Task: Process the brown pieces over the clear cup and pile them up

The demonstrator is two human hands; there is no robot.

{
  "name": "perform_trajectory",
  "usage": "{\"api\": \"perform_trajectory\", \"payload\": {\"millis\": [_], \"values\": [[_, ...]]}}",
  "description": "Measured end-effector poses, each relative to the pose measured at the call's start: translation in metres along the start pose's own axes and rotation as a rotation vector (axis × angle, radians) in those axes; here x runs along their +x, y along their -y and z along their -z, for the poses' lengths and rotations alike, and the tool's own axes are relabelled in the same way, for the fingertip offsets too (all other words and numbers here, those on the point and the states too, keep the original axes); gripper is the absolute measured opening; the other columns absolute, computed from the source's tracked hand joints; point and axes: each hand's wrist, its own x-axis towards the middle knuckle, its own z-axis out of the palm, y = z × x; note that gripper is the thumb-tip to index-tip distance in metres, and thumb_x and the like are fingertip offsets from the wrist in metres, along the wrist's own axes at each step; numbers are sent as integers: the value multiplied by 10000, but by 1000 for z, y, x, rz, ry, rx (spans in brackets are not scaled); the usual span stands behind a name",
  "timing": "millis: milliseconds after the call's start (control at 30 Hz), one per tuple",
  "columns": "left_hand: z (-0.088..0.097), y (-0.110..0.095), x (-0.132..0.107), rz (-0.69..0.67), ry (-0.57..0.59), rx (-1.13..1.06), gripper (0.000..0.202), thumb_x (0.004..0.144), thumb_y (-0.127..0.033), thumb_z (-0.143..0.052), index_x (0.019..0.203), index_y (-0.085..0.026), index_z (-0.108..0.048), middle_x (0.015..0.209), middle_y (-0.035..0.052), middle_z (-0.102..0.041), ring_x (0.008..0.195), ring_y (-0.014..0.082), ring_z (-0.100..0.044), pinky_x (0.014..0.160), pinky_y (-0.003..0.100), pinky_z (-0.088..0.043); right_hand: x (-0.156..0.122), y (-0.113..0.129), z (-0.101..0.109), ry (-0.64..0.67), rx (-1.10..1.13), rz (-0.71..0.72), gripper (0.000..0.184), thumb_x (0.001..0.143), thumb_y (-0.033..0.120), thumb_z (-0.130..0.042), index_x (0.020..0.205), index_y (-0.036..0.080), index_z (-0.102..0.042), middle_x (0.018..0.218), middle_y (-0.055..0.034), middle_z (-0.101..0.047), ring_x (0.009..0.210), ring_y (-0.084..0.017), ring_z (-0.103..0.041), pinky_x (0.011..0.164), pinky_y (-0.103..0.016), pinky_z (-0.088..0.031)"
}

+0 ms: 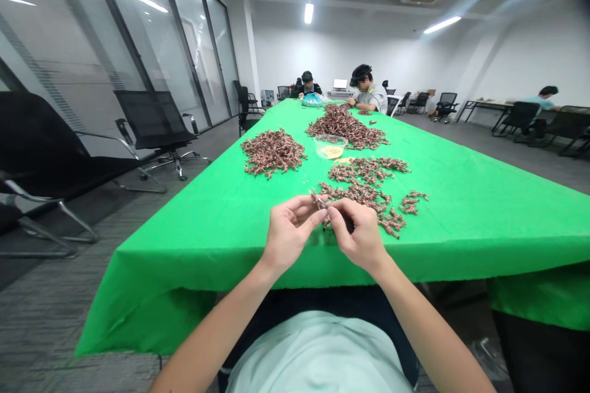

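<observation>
Near the front edge of the table my left hand [292, 227] is closed in a pinch on a small knobbly brown piece [314, 194], mostly covered by the fingers. My right hand [357, 230] is closed too, its fingertips meeting the left ones. From it a thin greyish tool [322, 202] reaches to the brown piece; its kind is too small to make out, and the palm hides the rest. Just beyond both hands lies a loose spread of similar brown pieces [362, 193].
A green cloth [207, 221] covers the long table. Farther up are a left heap [274, 152], a larger heap [341, 123] and a clear bowl [330, 147] with pale bits. Two people [372, 97] sit at the far end. Office chairs [154, 120] stand at left.
</observation>
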Motion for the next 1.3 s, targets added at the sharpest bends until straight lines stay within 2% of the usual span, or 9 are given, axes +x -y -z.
{"api": "perform_trajectory", "payload": {"millis": [300, 433, 733, 1000, 1133, 1300], "values": [[-1, -3, -1, 0, 30, -28, 334, 768, -302, -841, 1028, -131, -719, 1137, 130, -762, 1096, 283, -717, 980, 385, -574, 1, 3, -1, -23, 32, -1, 144, 961, 282, -548, 919, 198, -657, 793, -37, -683, 661, -151, -619, 660, -286, -505], [-2, -3, -1, -1, 11, -30, 335, 745, -303, -858, 993, -129, -716, 1115, 131, -767, 1059, 279, -729, 974, 395, -577, 0, 1, -1, -37, 37, -19, 158, 965, 300, -546, 927, 201, -663, 824, -45, -694, 684, -159, -626, 660, -291, -505], [-1, -2, 0, -8, 31, -9, 332, 762, -293, -847, 1021, -135, -711, 1150, 120, -759, 1069, 260, -724, 982, 378, -573, 0, 1, 0, -14, 38, -21, 160, 965, 285, -540, 898, 199, -658, 813, -44, -701, 678, -156, -631, 662, -286, -500], [1, 0, 1, -32, -5, 1, 331, 733, -298, -867, 995, -141, -738, 1105, 114, -771, 1037, 261, -732, 981, 376, -569, 0, 1, -1, -40, 63, -38, 174, 965, 302, -549, 869, 198, -651, 716, -14, -657, 589, -133, -576, 583, -269, -463], [3, 4, 1, -55, -62, 22, 318, 715, -283, -879, 982, -154, -765, 1044, 82, -786, 961, 238, -743, 924, 342, -592, 0, 2, 1, -106, 80, -54, 182, 974, 304, -538, 850, 200, -621, 679, -1, -614, 566, -129, -545, 566, -272, -438], [1, 4, 1, -39, -139, -7, 358, 681, -287, -901, 982, -140, -774, 999, 81, -793, 851, 236, -747, 747, 338, -638, -2, 3, -1, -149, -8, -9, 125, 954, 283, -558, 880, 202, -620, 705, -6, -612, 580, -132, -539, 571, -282, -425]]}}
